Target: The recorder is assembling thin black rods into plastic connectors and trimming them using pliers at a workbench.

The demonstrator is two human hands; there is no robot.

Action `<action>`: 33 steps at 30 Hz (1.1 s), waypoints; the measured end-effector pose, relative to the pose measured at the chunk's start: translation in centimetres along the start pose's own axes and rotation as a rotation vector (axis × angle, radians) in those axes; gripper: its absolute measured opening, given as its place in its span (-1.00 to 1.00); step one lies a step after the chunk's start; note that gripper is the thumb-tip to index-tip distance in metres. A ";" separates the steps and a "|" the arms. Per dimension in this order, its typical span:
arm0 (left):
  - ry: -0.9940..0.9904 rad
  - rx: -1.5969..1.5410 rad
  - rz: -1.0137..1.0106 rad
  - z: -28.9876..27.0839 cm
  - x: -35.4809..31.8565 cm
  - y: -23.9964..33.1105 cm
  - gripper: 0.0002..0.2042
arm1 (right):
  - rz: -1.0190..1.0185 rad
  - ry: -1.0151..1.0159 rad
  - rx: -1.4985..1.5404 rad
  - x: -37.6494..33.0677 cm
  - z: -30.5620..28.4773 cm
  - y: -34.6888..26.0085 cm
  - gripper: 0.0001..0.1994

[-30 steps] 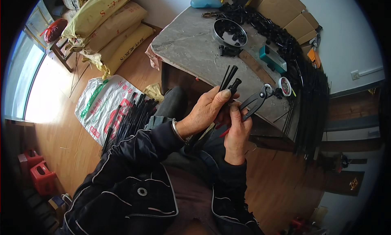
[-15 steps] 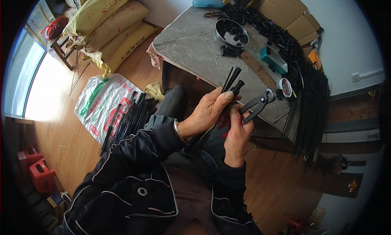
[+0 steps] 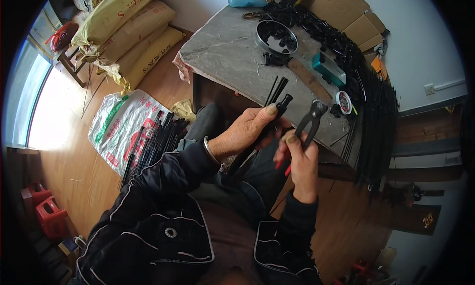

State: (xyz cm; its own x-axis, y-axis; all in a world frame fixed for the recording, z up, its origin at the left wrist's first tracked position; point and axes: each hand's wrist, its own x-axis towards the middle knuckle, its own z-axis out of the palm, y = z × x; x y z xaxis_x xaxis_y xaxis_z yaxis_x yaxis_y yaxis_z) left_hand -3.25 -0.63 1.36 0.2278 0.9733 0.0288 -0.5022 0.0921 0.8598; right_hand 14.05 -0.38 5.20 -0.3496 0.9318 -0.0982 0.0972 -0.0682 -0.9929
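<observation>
My left hand (image 3: 251, 126) is closed around several thin black rods (image 3: 278, 88) and a short black tubular fitting (image 3: 283, 103). The thumb presses on the fitting, and the rod tips point up toward the table. Beside it, my right hand (image 3: 303, 161) grips black end-cutting pincers (image 3: 313, 123) with red handle ends. The pincer head points up and stands apart from the rods. Both hands are above my lap, by the table's near edge. Part of the bundle below my left palm is hidden.
On the grey table (image 3: 217, 52) stand a round metal bowl (image 3: 258, 42) of black parts, a teal box (image 3: 329, 70) and a small white tub (image 3: 343, 102). Black fittings (image 3: 316, 32) and long rods (image 3: 373, 131) line its far and right sides. More rods (image 3: 156, 141) lie on a white sack (image 3: 106, 131).
My right hand with the pincers has moved right, away from my left hand, and the tool has turned more upright. My left hand has shifted slightly left, still holding the rods and fitting.
</observation>
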 end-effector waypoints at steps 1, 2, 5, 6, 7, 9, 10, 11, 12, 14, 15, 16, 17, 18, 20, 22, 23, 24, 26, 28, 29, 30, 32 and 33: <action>-0.012 -0.024 -0.020 -0.4 0.1 -0.2 -0.37 | 0.047 -0.040 -0.063 -0.8 0.0 -0.7 -0.73; -0.006 -0.024 -0.021 -0.7 0.1 -0.2 -0.37 | 0.050 -0.044 -0.061 -1.8 0.1 -1.6 -0.73; -0.004 -0.027 -0.066 -1.0 0.2 0.3 -0.38 | 0.350 -0.215 -0.007 -5.2 -0.5 -2.8 -0.78; 0.012 -0.045 -0.077 -1.1 0.4 0.3 -0.38 | 0.400 -0.248 -0.020 -6.2 -0.8 -2.4 -0.79; 0.023 -0.063 -0.092 -0.9 0.4 0.3 -0.39 | 0.449 -0.250 0.055 -7.1 -0.9 -2.0 -0.81; 0.021 0.010 -0.065 1.3 0.0 0.3 -0.39 | 0.463 -0.242 0.085 -6.6 -0.4 -1.2 -0.81; 0.027 0.082 -0.026 2.0 -0.1 0.3 -0.39 | 0.474 -0.245 0.109 -6.3 -0.2 -1.1 -0.82; -0.005 0.036 -0.061 1.6 0.1 -0.3 -0.40 | 0.488 -0.244 0.127 -6.6 -0.2 -1.2 -0.83; -0.008 0.036 -0.062 1.8 0.2 -0.4 -0.40 | 0.487 -0.241 0.127 -6.8 -0.3 -1.1 -0.83; -0.013 0.063 -0.073 2.1 0.4 -0.3 -0.39 | 0.477 -0.214 0.127 -7.0 -0.5 -1.1 -0.83; -0.016 0.063 -0.074 2.1 0.3 -0.3 -0.39 | 0.477 -0.210 0.127 -7.1 -0.5 -1.1 -0.83; -0.004 0.066 -0.074 1.9 0.2 -0.3 -0.38 | 0.483 -0.232 0.124 -7.2 -0.7 -1.2 -0.81; 0.008 0.069 -0.074 1.9 0.1 -0.3 -0.38 | 0.490 -0.254 0.121 -7.2 -0.8 -1.3 -0.78; 0.009 0.068 -0.075 1.9 0.0 -0.3 -0.38 | 0.491 -0.254 0.122 -7.3 -0.9 -1.4 -0.78; 0.031 0.120 -0.043 1.7 0.1 -0.2 -0.36 | 0.442 -0.252 0.094 -7.3 -1.0 -1.6 -0.67; 0.035 0.106 -0.049 2.1 0.1 -0.5 -0.37 | 0.431 -0.264 0.098 -7.1 -1.4 -1.8 -0.62; 0.039 0.090 -0.055 2.3 0.1 -0.6 -0.38 | 0.420 -0.275 0.100 -6.9 -1.7 -2.0 -0.56; 0.033 0.091 -0.056 2.4 0.1 -0.6 -0.38 | 0.419 -0.270 0.102 -6.6 -2.1 -2.4 -0.56; 0.071 0.126 -0.032 2.5 -0.1 -0.5 -0.41 | 0.462 -0.347 -0.013 -6.1 -3.0 -3.7 -0.53; 0.068 0.123 -0.023 2.6 0.0 -0.8 -0.42 | 0.476 -0.361 -0.054 -5.8 -3.7 -4.6 -0.54; 0.070 0.120 -0.013 2.6 0.0 -0.9 -0.44 | 0.511 -0.377 -0.105 -5.6 -4.1 -4.8 -0.55; 0.071 0.120 -0.013 2.7 0.0 -0.9 -0.44 | 0.545 -0.392 -0.156 -5.5 -4.5 -5.0 -0.56; 0.099 0.140 -0.006 3.1 0.1 -0.9 -0.47 | 0.538 -0.418 -0.187 -5.1 -4.9 -5.3 -0.58; 0.096 0.139 -0.006 3.1 0.1 -1.0 -0.47 | 0.558 -0.422 -0.216 -5.0 -4.9 -5.6 -0.58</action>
State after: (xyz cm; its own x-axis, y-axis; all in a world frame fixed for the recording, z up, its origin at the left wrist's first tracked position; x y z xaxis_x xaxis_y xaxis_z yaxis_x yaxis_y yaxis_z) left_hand -0.14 -1.31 2.13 0.1465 0.9890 -0.0195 -0.3791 0.0743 0.9224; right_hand 19.84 -2.93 11.61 -0.5194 0.5588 -0.6466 0.5321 -0.3805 -0.7563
